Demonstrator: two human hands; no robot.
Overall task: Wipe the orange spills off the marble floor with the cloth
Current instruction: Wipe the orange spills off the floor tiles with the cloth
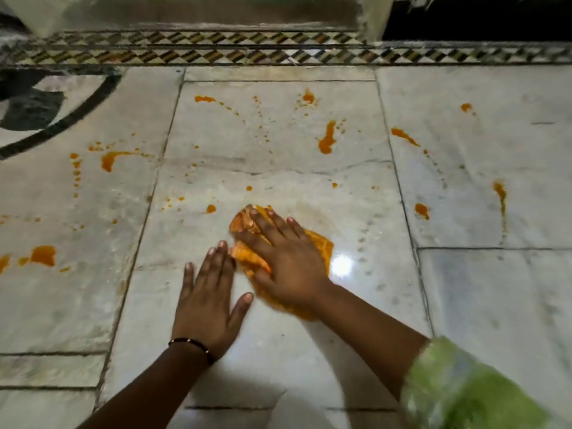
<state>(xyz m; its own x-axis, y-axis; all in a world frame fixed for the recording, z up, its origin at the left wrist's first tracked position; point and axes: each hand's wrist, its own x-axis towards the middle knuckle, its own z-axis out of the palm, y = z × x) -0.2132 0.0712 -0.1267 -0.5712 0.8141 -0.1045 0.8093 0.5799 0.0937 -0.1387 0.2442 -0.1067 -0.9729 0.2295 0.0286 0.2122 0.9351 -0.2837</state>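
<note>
An orange-stained cloth (pixel 320 247) lies bunched on the marble floor (pixel 278 156) at the centre of the view. My right hand (pixel 286 258) presses flat on top of it, fingers spread toward the upper left. My left hand (pixel 210 300) rests palm-down on the bare floor just left of the cloth, fingers apart, holding nothing. Orange spills dot the slabs: a long blot (pixel 326 138) ahead, a splash (pixel 113 157) at the left, a patch (pixel 43 255) at the far left, and streaks (pixel 499 193) at the right.
A patterned mosaic border (pixel 278 52) runs across the far side, with a raised step (pixel 201 13) behind it. A black inlaid curve (pixel 62 119) marks the floor at the upper left. A bright light reflection (pixel 341 264) sits right of the cloth.
</note>
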